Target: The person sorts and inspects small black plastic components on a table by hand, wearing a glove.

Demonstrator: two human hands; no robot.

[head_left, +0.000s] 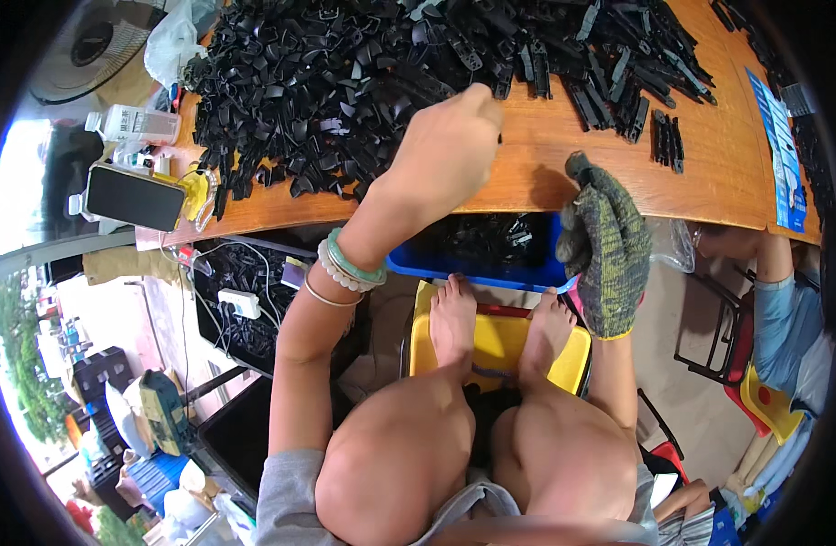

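The wooden desk [536, 168] stretches in front of me, its far side buried under a heap of small black parts [290, 100], with long black strips [609, 82] heaped to the right. My feet [452, 320] rest on a yellow stool [504, 341]. Under the desk edge sits a blue bin [409, 261] with black pieces in it. My bare left hand [472, 118] is bent down at the heap's near edge, fingers curled in; it blocks its own fingertips, so I can't tell what they grip. My gloved right hand [609, 241], half curled, overlaps the bin's right end; I can't tell whether it holds anything. A blue leaflet [777, 150], a phone [134, 197] and a bottle [143, 125] lie farther out.
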